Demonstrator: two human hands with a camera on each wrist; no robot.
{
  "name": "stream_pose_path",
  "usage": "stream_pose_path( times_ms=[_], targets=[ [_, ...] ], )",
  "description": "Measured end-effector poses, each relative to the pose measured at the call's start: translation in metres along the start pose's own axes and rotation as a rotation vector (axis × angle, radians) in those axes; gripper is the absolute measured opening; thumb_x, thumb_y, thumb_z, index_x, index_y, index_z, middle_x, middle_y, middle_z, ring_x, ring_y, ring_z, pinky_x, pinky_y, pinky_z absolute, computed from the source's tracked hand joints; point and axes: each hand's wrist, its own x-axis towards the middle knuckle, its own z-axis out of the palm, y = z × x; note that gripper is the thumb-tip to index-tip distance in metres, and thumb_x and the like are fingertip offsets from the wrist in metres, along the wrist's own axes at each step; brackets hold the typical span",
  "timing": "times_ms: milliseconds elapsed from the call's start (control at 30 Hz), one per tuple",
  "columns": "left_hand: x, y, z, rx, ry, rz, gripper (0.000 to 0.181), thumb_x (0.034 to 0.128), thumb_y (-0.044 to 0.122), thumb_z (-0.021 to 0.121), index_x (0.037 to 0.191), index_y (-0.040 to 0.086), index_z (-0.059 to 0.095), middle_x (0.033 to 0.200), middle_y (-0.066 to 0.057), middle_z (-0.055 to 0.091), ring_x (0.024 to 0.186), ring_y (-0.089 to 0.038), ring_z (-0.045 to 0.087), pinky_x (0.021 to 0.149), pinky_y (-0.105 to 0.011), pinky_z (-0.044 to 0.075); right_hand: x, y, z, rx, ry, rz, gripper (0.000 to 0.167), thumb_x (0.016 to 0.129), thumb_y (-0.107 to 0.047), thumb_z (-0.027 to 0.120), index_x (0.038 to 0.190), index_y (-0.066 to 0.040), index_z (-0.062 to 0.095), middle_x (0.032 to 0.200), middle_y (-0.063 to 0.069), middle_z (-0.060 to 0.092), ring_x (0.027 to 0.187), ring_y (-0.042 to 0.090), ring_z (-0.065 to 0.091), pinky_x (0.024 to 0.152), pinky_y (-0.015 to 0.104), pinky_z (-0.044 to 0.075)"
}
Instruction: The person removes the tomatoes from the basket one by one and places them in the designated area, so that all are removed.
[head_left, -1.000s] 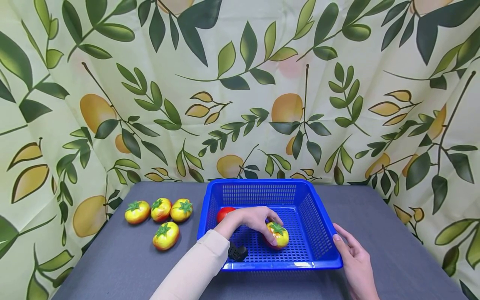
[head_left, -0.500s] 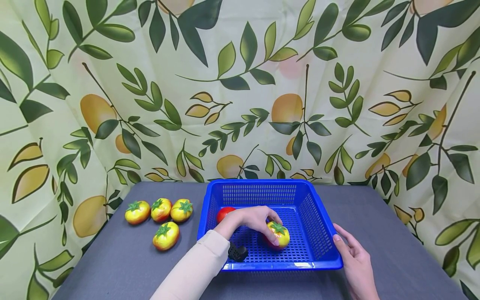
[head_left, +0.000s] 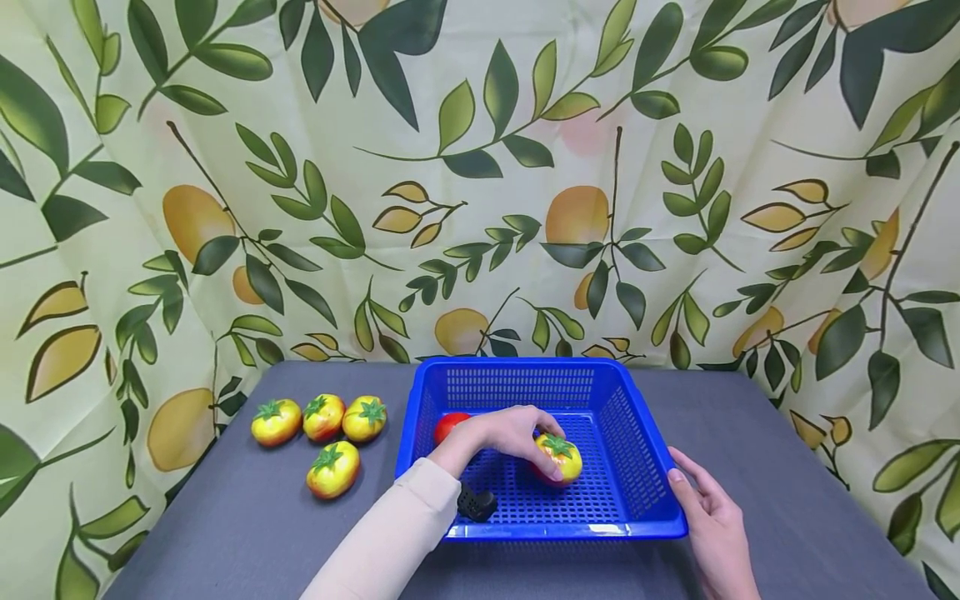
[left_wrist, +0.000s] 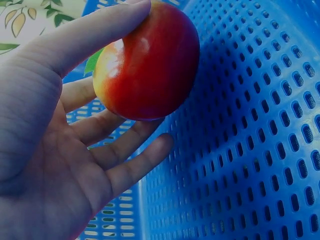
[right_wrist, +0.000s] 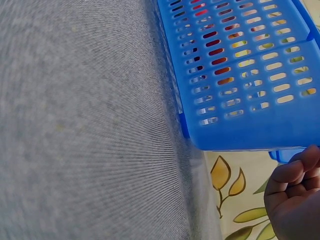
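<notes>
In the head view, my left hand [head_left: 517,433] reaches into the blue basket [head_left: 555,531] and grips a yellow-and-red fruit [head_left: 564,463] with a green star-shaped leafy top. The left wrist view shows the thumb across this fruit's side and the fingers behind and under it, with the basket's slotted wall and floor around. My right hand [head_left: 708,521] holds the basket's right rim near the front corner, thumb on top. The right wrist view catches its curled fingers by the rim. A red fruit [head_left: 450,427] lies in the basket's left part, half hidden behind my left wrist.
Left of the basket on the grey tabletop [head_left: 225,525] lie several similar yellow-and-red fruits [head_left: 333,471]. A black device [head_left: 477,505] sits at my left wrist, just inside the basket's front wall. A leaf-and-fruit patterned curtain [head_left: 480,250] hangs behind the table.
The fruit in my left hand has risen slightly and shifted a little to the right. My right hand keeps its place on the basket rim.
</notes>
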Motion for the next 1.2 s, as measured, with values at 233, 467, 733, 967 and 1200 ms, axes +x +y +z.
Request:
stream_pose_path(
  times_ms=[233,467,733,967,1200],
  targets=[
    [0.001,0.000,-0.001,0.007,0.020,0.000,0.055,0.0772,0.037,0.084,0.124,0.016,0.065,0.109,0.010,0.060,0.094,-0.007,0.054,0.079,-0.023,0.047,0.001,-0.002,0.002,-0.046,0.023,0.027,0.064,0.097,-0.047,0.057,0.147,-0.010,0.043,0.106,0.004,0.071,0.080,0.018,0.071,0.066,0.030,0.057],
    [-0.005,0.003,-0.006,-0.010,0.055,-0.006,0.056,0.0768,0.037,0.084,0.125,0.017,0.065,0.109,0.010,0.059,0.094,-0.008,0.054,0.079,-0.024,0.048,0.002,-0.002,0.001,-0.031,0.019,0.026,0.064,0.097,-0.047,0.058,0.147,-0.009,0.043,0.103,-0.001,0.071,0.080,0.017,0.070,0.066,0.030,0.057],
    [-0.025,0.020,-0.021,0.001,0.113,0.109,0.060,0.0766,0.039,0.085,0.127,0.014,0.063,0.108,0.011,0.060,0.094,-0.010,0.056,0.077,-0.022,0.049,0.000,-0.001,0.002,-0.023,0.022,0.017,0.064,0.097,-0.046,0.058,0.146,-0.009,0.044,0.101,-0.005,0.071,0.082,0.015,0.070,0.066,0.030,0.057],
    [-0.067,0.026,-0.031,-0.019,0.233,0.167,0.063,0.0761,0.042,0.085,0.129,0.018,0.062,0.113,0.011,0.058,0.098,-0.010,0.054,0.077,-0.026,0.051,0.000,-0.001,0.002,-0.023,0.023,0.006,0.063,0.097,-0.045,0.058,0.146,-0.008,0.045,0.101,-0.004,0.071,0.082,0.014,0.070,0.066,0.030,0.057],
    [-0.109,0.015,-0.035,-0.062,0.469,0.134,0.065,0.0761,0.042,0.085,0.132,0.021,0.060,0.123,0.012,0.057,0.103,-0.010,0.055,0.086,-0.036,0.050,0.001,-0.001,0.003,-0.032,0.033,0.025,0.063,0.097,-0.047,0.057,0.146,-0.009,0.045,0.108,0.003,0.071,0.082,0.014,0.070,0.067,0.030,0.057]
  ],
)
